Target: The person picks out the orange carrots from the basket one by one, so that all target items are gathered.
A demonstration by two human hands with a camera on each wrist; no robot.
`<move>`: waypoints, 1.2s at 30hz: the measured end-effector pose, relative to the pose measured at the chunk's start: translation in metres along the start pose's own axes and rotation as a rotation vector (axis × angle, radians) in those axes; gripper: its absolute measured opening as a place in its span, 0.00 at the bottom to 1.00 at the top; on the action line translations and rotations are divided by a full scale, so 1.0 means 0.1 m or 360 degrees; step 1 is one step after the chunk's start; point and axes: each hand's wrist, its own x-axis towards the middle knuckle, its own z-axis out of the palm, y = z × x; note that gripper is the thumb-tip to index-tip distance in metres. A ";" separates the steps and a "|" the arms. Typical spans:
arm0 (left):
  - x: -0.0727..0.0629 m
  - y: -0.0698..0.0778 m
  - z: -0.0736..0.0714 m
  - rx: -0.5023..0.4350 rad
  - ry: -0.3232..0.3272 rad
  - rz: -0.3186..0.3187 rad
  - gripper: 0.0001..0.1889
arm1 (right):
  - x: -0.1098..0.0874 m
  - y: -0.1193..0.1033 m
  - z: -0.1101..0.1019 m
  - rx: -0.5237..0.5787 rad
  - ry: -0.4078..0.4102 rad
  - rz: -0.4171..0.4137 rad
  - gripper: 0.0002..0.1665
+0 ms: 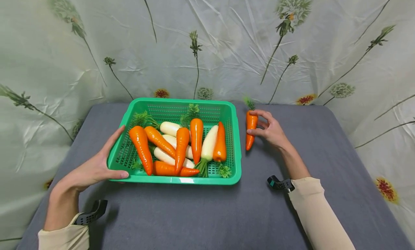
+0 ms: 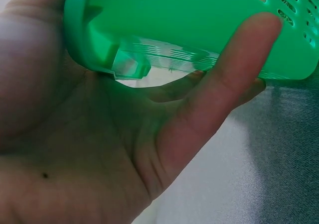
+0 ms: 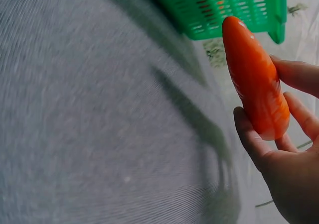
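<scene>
A green plastic basket [image 1: 238, 149] holds several orange carrots [image 1: 141, 149] and several white radishes [image 1: 210, 143], some with leafy green tops. My left hand [image 1: 94, 167] grips the basket at its left end, the thumb on the front corner of the rim. In the left wrist view, fingers [image 2: 219, 89] lie along the basket's outer wall [image 2: 164, 15]. To the right of the basket, my right hand [image 1: 267, 129] pinches a single carrot [image 1: 249, 142] between thumb and fingers, its tip towards me and its green top at the far end. That carrot [image 3: 254, 79] is above the cloth, its shadow apart from it.
Grey cloth [image 1: 181, 217] covers the table under the basket and both arms. Behind and at the sides hangs a pale curtain [image 1: 227, 44] printed with dandelions. Each wrist wears a black strap [image 1: 280, 184].
</scene>
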 end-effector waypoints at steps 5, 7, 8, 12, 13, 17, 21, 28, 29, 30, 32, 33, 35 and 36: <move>0.00 -0.01 0.00 0.0002 0.0008 0.0002 0.68 | 0.02 0.14 -0.01 -0.0040 0.0021 0.0029 0.42; 0.00 -0.02 0.00 0.0017 0.0014 0.0000 0.68 | 0.04 0.18 -0.01 -0.0057 0.0023 0.0039 0.42; 0.00 -0.02 0.00 0.0028 0.0017 -0.0003 0.68 | 0.05 0.20 -0.01 -0.0069 0.0026 0.0043 0.42; 0.00 -0.02 -0.01 0.0086 0.0025 -0.0024 0.68 | 0.06 0.22 -0.01 -0.0124 0.0036 0.0048 0.42; 0.00 -0.01 -0.02 0.0096 0.0022 -0.0029 0.68 | 0.06 0.23 0.00 -0.0138 0.0041 0.0048 0.42; 0.00 -0.01 -0.02 0.0092 0.0010 -0.0037 0.68 | 0.08 0.23 0.01 -0.0193 0.0037 0.0046 0.42; -0.01 -0.02 -0.02 0.0066 0.0001 -0.0033 0.68 | 0.10 0.23 0.02 -0.0227 0.0012 0.0037 0.42; -0.02 -0.03 -0.01 0.0069 0.0011 -0.0038 0.67 | 0.12 0.24 0.05 -0.0194 -0.0005 0.0016 0.42; -0.02 -0.03 -0.01 0.0075 0.0012 -0.0037 0.67 | 0.12 0.24 0.06 -0.0194 -0.0002 0.0016 0.42; -0.02 -0.03 0.00 0.0073 0.0013 -0.0040 0.67 | 0.12 0.24 0.06 -0.0192 -0.0001 0.0016 0.42; -0.02 -0.03 0.00 0.0070 0.0011 -0.0038 0.67 | 0.12 0.25 0.06 -0.0191 0.0008 0.0023 0.42; -0.02 -0.03 -0.01 0.0067 0.0010 -0.0031 0.67 | 0.11 0.26 0.06 -0.0186 0.0013 0.0022 0.42; -0.01 -0.03 -0.01 0.0055 0.0011 -0.0022 0.67 | 0.10 0.27 0.05 -0.0145 0.0027 0.0027 0.42; -0.01 -0.03 -0.01 0.0041 0.0011 -0.0021 0.67 | 0.10 0.27 0.04 -0.0125 0.0034 0.0026 0.42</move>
